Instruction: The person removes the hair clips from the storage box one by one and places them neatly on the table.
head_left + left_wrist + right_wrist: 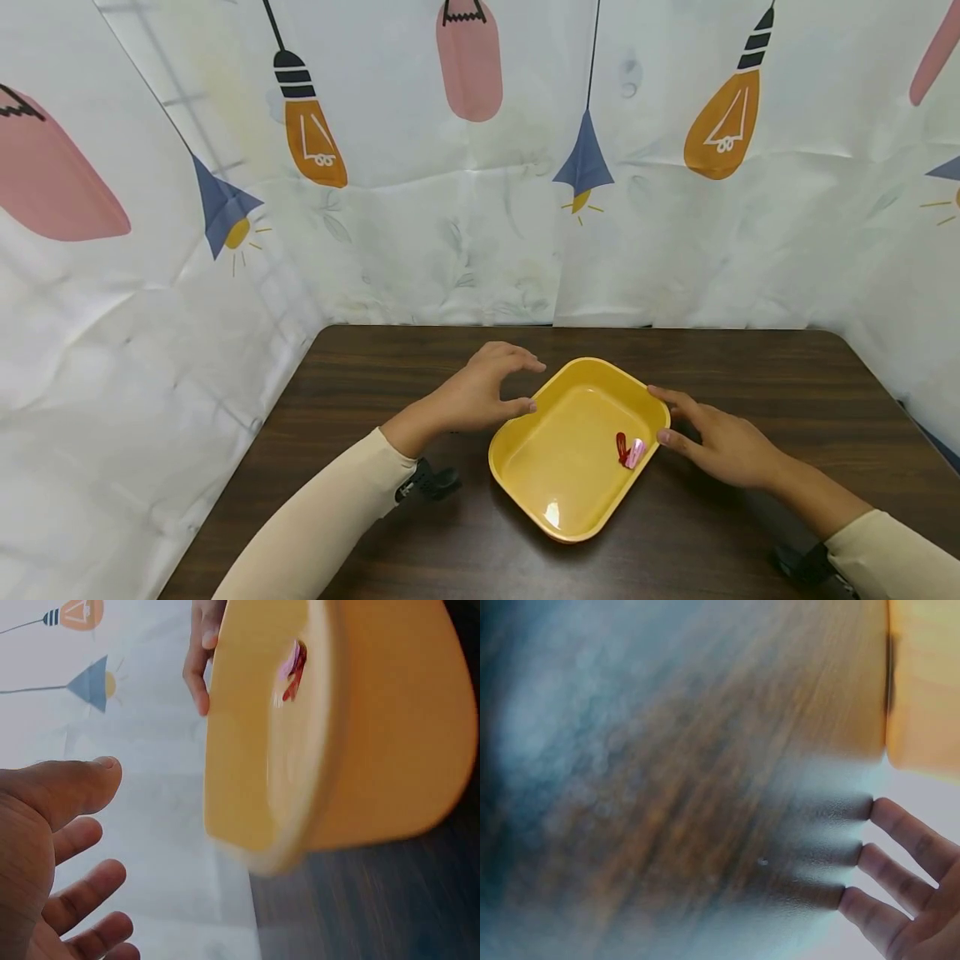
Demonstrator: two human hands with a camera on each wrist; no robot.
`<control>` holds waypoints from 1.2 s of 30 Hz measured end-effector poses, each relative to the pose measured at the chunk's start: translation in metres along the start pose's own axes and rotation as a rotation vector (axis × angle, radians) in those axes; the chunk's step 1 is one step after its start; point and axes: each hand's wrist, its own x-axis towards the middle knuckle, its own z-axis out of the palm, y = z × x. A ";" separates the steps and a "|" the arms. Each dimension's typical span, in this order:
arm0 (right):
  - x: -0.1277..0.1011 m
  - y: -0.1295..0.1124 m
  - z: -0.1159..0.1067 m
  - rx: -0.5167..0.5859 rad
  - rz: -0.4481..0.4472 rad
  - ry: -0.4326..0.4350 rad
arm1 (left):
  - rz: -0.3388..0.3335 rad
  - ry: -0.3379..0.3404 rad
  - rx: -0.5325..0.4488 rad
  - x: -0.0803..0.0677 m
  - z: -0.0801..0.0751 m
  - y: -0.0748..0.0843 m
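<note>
- A white curtain (465, 242) printed with orange, pink and blue lamps hangs round three sides of the dark wooden desk (360, 375) where you sit.
- A yellow tray (555, 479) lies near the middle of the desk, turned so one corner points toward you. It rests flat on the wood, not lifted.
- Inside the tray, close to its right wall, lie two small clips (628, 451), one red and one pink, touching each other; the left wrist view shows them as a red-and-pink blur (291, 669).
- Your left hand (483, 387) arches just beside the tray's upper left rim, fingers loosely spread and apart, holding nothing. Whether the thumb tip touches the rim cannot be told; the left wrist view shows open fingers (75, 900) with a gap to the tray (375, 735).
- Your right hand (723, 446) lies on the desk at the tray's right edge, fingers straight, fingertips at or against the rim, not curled round it.
- Judging by this, the clips are already in the tray, and neither grip has closed on anything; any lifting or shifting of the tray is not yet done.
</note>
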 end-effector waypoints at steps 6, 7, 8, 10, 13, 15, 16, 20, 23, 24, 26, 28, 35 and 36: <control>0.000 0.000 -0.001 0.003 0.001 -0.006 | 0.061 -0.024 0.021 0.014 0.006 0.014; 0.000 0.000 -0.001 0.005 0.001 -0.008 | 0.068 -0.027 0.021 0.016 0.007 0.016; 0.000 0.000 -0.001 0.005 0.004 -0.009 | 0.072 -0.031 0.023 0.018 0.008 0.018; 0.000 -0.001 -0.001 0.009 0.008 -0.010 | 0.074 -0.038 0.022 0.021 0.011 0.020; 0.000 -0.002 -0.002 0.011 0.010 -0.012 | 0.076 -0.051 0.015 0.025 0.014 0.023; 0.000 -0.003 -0.002 0.010 0.010 -0.012 | 0.076 -0.058 0.016 0.028 0.017 0.024; 0.000 -0.003 -0.002 0.010 0.009 -0.012 | 0.077 -0.061 0.017 0.029 0.018 0.025; 0.000 -0.003 -0.002 0.006 0.014 -0.013 | 0.087 -0.071 0.022 0.035 0.021 0.028; 0.000 -0.003 -0.002 0.010 0.017 -0.015 | 0.090 -0.078 0.022 0.038 0.023 0.031; 0.000 -0.004 -0.002 0.011 0.018 -0.017 | 0.088 -0.082 0.021 0.039 0.023 0.032; 0.000 -0.004 -0.003 0.015 0.019 -0.021 | 0.079 -0.091 0.018 0.041 0.025 0.033; 0.000 -0.004 -0.003 0.015 0.023 -0.023 | 0.071 -0.099 0.017 0.043 0.027 0.034; 0.000 -0.005 -0.004 0.011 0.033 -0.029 | 0.059 -0.114 0.020 0.051 0.033 0.036; 0.000 -0.005 -0.004 0.010 0.032 -0.028 | 0.060 -0.115 0.021 0.052 0.034 0.036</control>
